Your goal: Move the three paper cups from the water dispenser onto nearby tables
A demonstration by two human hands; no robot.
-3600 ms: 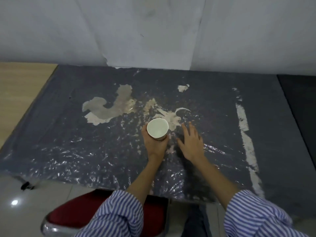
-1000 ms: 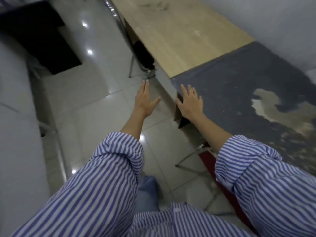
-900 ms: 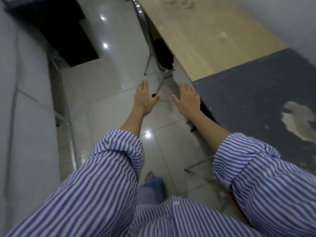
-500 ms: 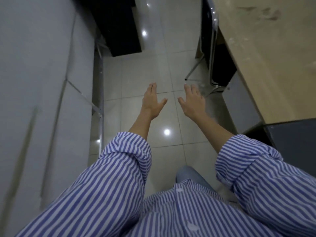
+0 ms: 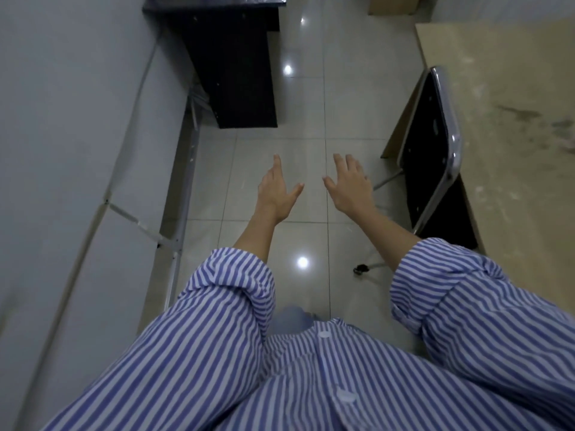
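Note:
No paper cup and no water dispenser show in this view. My left hand (image 5: 277, 191) hangs in the air over the tiled floor, fingers spread, holding nothing. My right hand (image 5: 350, 185) is level with it, a little to the right, also spread and empty. Both arms reach forward out of rolled-up blue-and-white striped sleeves.
A light wooden table (image 5: 513, 135) runs along the right, with a black chrome-framed chair (image 5: 431, 144) pushed against it. A dark cabinet (image 5: 233, 66) stands ahead on the left. A white-topped table (image 5: 62, 150) on thin metal legs fills the left side. Glossy floor tiles (image 5: 298, 119) lie between them.
The cup was left on the dark grey table, which has gone out of view. My view has swung left into the aisle between the tables; both hands stay spread and empty.

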